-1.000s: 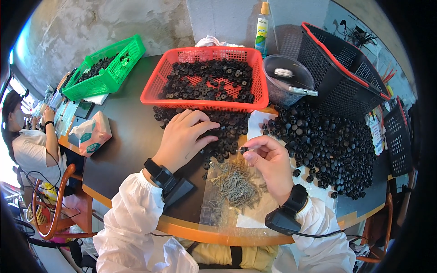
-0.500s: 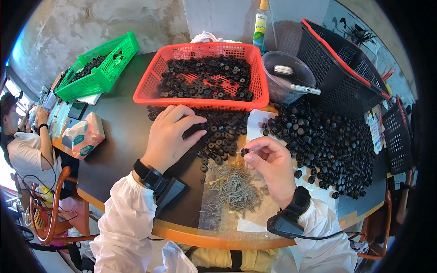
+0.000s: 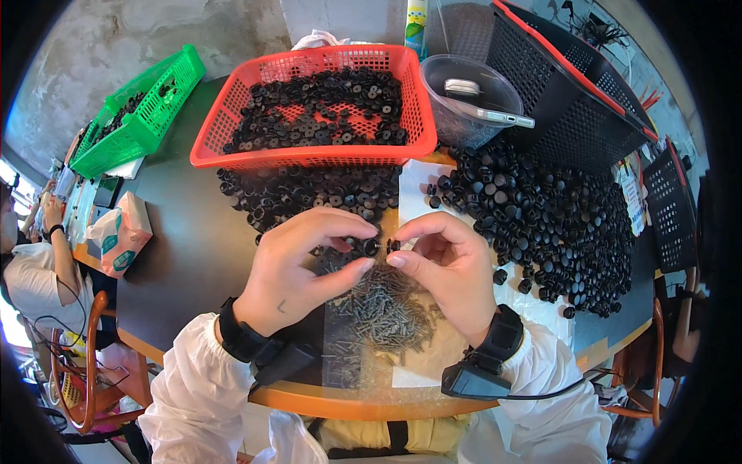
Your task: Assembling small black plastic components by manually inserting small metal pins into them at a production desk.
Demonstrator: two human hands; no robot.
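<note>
My left hand (image 3: 287,267) pinches a small round black disc (image 3: 372,247) between thumb and fingers. Facing it, my right hand (image 3: 456,271) grips a small black knob-like piece (image 3: 393,246), from which a thin metal screw (image 3: 382,246) points toward the disc. The two parts are almost together over the table; whether the screw tip touches the disc I cannot tell. Below my fingertips lies a heap of metal screws (image 3: 390,321) on clear plastic. Beyond my left hand spreads a pile of black discs with centre holes (image 3: 309,189); right of my right hand are many black round caps (image 3: 556,232).
A red basket (image 3: 309,157) of black discs stands at the back, beside a clear tub (image 3: 464,127) with a phone (image 3: 495,117) across it. Black baskets (image 3: 541,108) stand right, a green basket (image 3: 147,139) and tissue pack (image 3: 124,232) left. Another person (image 3: 46,271) sits far left.
My left hand has moved from the disc pile toward the right with a disc, and my right hand has shifted slightly left, bringing the two parts face to face. The view has shifted a little.
</note>
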